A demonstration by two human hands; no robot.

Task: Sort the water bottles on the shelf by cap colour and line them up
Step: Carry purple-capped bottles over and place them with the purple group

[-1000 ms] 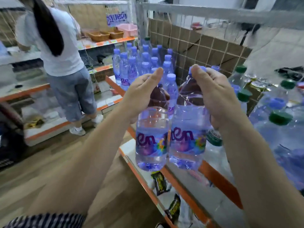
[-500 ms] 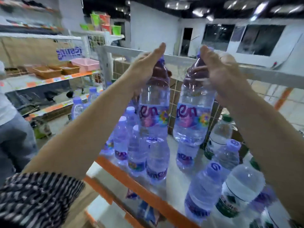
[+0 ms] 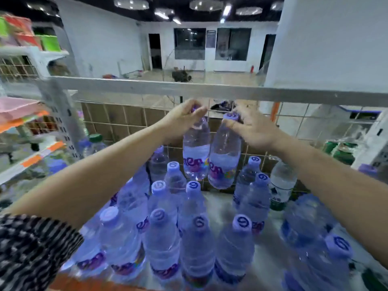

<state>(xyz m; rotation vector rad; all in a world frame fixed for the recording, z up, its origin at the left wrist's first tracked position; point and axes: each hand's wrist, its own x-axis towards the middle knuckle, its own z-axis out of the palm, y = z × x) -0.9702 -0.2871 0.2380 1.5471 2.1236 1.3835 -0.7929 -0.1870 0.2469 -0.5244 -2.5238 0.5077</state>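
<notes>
Striped black-and-white cloth of a sleeve (image 3: 31, 248) fills the near left corner, on the person's left arm. Just past it runs the orange edge (image 3: 88, 285) of the shelf (image 3: 270, 227). A crowd of purple-capped bottles (image 3: 197, 248) stands upright on the shelf in rough rows from the near edge back, packed close on the left and centre, with a bare strip of shelf to their right and more purple caps at the near right. Beyond them, right of centre, a bottle with a green label (image 3: 281, 185) stands partly behind the right forearm. Above the far rows, both hands hold bottles clear of the shelf. The left hand (image 3: 182, 120) has its fingers curled round the cap and neck of the first bottle (image 3: 196, 152), which hangs nearly upright. The right hand (image 3: 252, 131) pinches the second bottle (image 3: 224, 162) at the neck just under its purple cap, and this bottle tilts, its base swung down and left. The two held bottles hang side by side and seem to touch at their labels. Far left, a green-capped bottle (image 3: 95, 138) stands by the upright post, and more green caps (image 3: 336, 148) show far right. Behind everything is a wire grid (image 3: 126, 120) backed with brown board, topped by a grey rail (image 3: 168, 89). A pink tray (image 3: 16, 106) sits on a neighbouring rack at the left.
</notes>
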